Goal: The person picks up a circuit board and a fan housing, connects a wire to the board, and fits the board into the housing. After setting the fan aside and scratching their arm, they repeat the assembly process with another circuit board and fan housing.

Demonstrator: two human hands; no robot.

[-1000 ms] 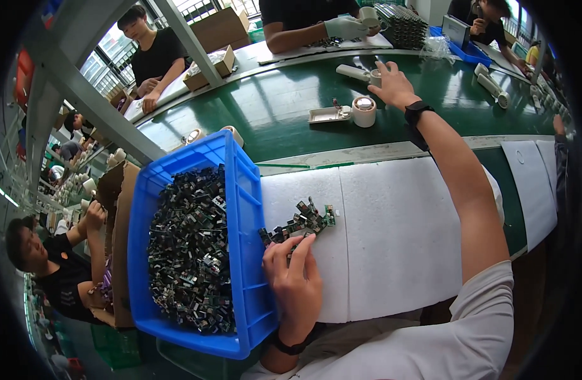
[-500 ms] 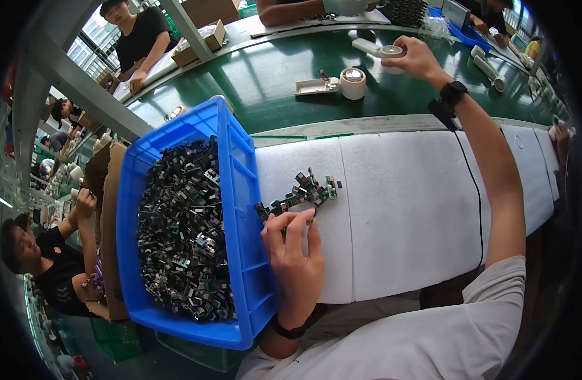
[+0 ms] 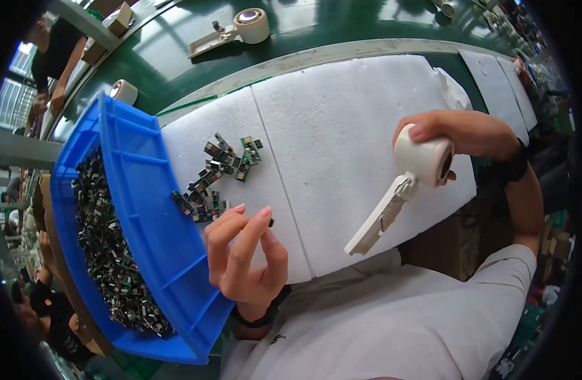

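My right hand (image 3: pixel 439 130) is wrapped round the round head of a white appliance housing (image 3: pixel 424 158). Its handle slants down to the left, with the hollow inside showing. The kind of appliance I cannot tell for sure. My left hand (image 3: pixel 250 256) has thumb and forefinger pinched near the pile, on what looks like a small circuit board (image 3: pixel 271 223); only its dark end shows. Beyond the left fingers lies a loose pile of small circuit boards (image 3: pixel 215 166) on the white foam sheet (image 3: pixel 341 126).
At left stands a blue crate (image 3: pixel 158 221) full of small circuit boards (image 3: pixel 107 247), tilted towards me. Behind the foam runs a green conveyor belt (image 3: pixel 329 25) carrying another white housing (image 3: pixel 251 26) and a white round part (image 3: pixel 124 92). Other people sit at far left.
My right hand has brought a white housing from the belt to above the foam. My left hand has drawn back slightly from the pile. The view has swung right.
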